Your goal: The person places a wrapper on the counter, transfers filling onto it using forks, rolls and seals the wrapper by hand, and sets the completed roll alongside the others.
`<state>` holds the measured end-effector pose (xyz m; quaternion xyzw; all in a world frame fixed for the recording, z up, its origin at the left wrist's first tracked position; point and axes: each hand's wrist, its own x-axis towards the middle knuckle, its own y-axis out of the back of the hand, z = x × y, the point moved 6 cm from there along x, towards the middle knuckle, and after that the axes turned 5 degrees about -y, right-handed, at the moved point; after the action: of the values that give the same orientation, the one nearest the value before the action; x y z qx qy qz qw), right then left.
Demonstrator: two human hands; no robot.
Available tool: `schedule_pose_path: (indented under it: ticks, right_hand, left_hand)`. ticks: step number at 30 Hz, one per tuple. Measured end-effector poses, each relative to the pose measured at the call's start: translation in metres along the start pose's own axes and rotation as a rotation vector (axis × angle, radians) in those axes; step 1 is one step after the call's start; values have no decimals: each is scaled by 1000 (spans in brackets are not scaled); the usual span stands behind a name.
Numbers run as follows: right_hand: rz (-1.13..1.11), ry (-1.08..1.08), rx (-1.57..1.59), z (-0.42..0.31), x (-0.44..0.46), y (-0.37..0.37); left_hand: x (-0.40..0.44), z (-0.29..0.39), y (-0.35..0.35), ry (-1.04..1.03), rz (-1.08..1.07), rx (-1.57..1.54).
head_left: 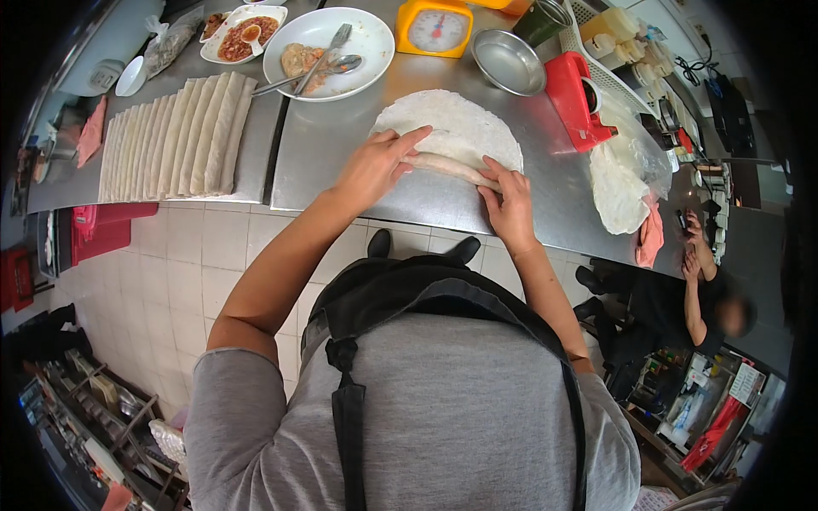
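Note:
A round, white, thin wrapper sheet [452, 111] lies on the steel table, its near part folded around a long, thin roll [452, 168]. My left hand [375, 166] holds the roll's left end, index finger stretched over the sheet. At the right end, my right hand [509, 200] grips the roll between thumb and fingers. What is inside the roll is hidden. Off to the left, several finished rolls [175, 136] lie side by side in a row.
Behind the rolls stands a white plate [375, 51] with minced filling, a fork and spoons. A yellow scale [434, 30], a metal bowl [509, 61] and a red holder [577, 102] line the back. Wrappers in plastic [620, 187] lie right. Another person [673, 298] sits at far right.

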<state>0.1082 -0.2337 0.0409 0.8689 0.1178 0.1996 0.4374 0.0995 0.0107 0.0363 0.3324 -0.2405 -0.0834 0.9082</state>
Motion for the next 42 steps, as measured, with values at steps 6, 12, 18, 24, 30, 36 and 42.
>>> schedule_pose_path:
  ticks: [6, 12, 18, 24, 30, 36, 42]
  right_hand:
    - [2, 9, 24, -15, 11, -4]
    - [-18, -5, 67, -19, 16, -4]
    - [-74, -66, 125, -16, 19, -15]
    - [-102, -42, 147, -30, 26, -16]
    - [-190, -70, 142, -27, 28, -21]
    - [-219, -140, 340, -11, 40, -12]
    - [-217, -139, 182, 17, 84, -1]
  left_hand:
    - [8, 9, -6, 74, 4, -82]
    - [12, 7, -10, 57, -14, -75]
    - [17, 5, -22, 94, -40, -68]
    - [27, 11, -27, 93, -68, -112]
    - [28, 13, -33, 168, -143, -109]
    - [32, 17, -46, 158, -155, -129]
    - [36, 27, -57, 93, -128, -116]
